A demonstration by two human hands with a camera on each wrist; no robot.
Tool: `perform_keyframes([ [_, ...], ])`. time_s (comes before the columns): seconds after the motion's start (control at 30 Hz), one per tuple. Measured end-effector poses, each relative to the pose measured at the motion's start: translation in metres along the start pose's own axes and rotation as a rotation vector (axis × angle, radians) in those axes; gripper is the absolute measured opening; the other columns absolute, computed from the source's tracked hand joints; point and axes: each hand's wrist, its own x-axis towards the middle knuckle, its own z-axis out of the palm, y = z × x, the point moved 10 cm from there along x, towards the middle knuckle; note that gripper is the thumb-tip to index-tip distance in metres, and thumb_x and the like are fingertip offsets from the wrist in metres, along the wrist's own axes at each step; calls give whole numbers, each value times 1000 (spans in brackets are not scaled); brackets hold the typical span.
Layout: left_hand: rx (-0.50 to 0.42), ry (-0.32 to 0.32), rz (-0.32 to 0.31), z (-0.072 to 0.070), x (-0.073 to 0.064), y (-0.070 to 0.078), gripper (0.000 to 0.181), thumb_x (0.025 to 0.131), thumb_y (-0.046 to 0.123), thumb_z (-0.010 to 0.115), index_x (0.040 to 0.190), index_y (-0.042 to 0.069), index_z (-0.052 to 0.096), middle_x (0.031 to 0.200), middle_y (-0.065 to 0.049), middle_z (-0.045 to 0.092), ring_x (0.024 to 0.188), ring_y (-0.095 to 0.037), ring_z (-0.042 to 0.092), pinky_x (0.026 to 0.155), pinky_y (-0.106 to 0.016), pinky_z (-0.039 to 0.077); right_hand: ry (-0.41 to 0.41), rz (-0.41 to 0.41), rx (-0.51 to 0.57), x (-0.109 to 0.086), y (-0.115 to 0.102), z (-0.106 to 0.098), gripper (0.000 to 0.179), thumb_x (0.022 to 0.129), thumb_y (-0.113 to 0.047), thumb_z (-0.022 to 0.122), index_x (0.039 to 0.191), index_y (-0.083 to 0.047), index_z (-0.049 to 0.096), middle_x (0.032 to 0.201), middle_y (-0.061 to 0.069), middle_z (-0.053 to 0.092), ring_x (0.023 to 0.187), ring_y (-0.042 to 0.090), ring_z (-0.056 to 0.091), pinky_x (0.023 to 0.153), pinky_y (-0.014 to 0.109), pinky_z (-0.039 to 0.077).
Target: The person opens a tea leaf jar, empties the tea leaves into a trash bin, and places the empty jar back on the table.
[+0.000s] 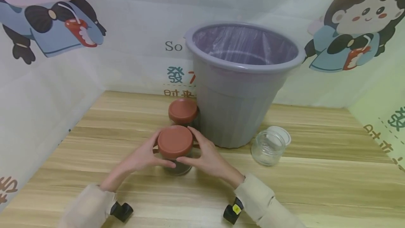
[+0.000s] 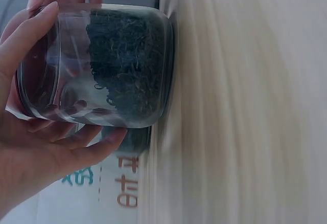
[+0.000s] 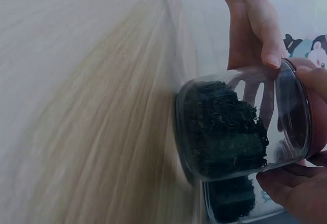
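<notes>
A clear glass jar (image 2: pixel 127 65) with a reddish-brown lid (image 1: pixel 175 141) stands upright on the wooden table, partly filled with dark, dried, leaf-like shreds. My left hand (image 1: pixel 145 156) grips its left side near the lid, thumb across the front. From the other side my right hand (image 1: pixel 210 156) holds the same jar, with its thumb also on the front near the rim. Directly behind is a second jar (image 3: pixel 230 198) with a matching lid (image 1: pixel 182 110) and similar dark contents, mostly hidden by the first.
A large grey bin (image 1: pixel 232 105) with a clear liner stands behind, just right of the jars. To its right sit an open, clear glass jar (image 1: pixel 267 150) and a white round lid or container (image 1: pixel 281 134). A printed sheet (image 1: pixel 136 45) covers the back and sides.
</notes>
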Motion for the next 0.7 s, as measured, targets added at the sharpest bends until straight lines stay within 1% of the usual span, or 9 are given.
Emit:
perform_keyframes([
  [0.1,-27,-39,31,11,4,6,88,64,16,80,134,11,27,131,-12,39,120,-33,37,90,-50,40,20,7,-25,-6,2,-7,85,75,-25,72,140,-6,20,135,7,39,116,21,46,93,37,41],
  [0.27,-61,-93,81,28,13,15,86,63,15,80,133,12,29,130,-9,40,120,-30,38,91,-49,40,50,4,-49,-16,4,-19,89,72,-25,74,140,-6,20,134,8,40,115,21,46,92,38,41],
  [0.43,-54,-122,92,41,21,21,86,61,14,81,131,11,31,128,-7,43,119,-26,39,91,-46,41,86,25,-64,-23,7,-29,92,69,-25,76,140,-5,21,132,8,42,117,22,44,94,43,38],
  [0.57,-53,-138,108,53,27,26,87,60,14,82,130,11,32,126,-6,44,118,-24,41,90,-41,43,129,28,-81,-29,9,-38,93,65,-22,79,138,-3,24,129,8,46,115,22,46,94,44,38],
  [0.7,-68,-161,136,65,32,32,86,59,12,82,129,8,33,125,-9,44,116,-24,42,89,-34,44,179,-3,-140,-35,6,-47,92,62,-23,82,135,-1,30,124,9,48,109,23,49,89,43,41],
])
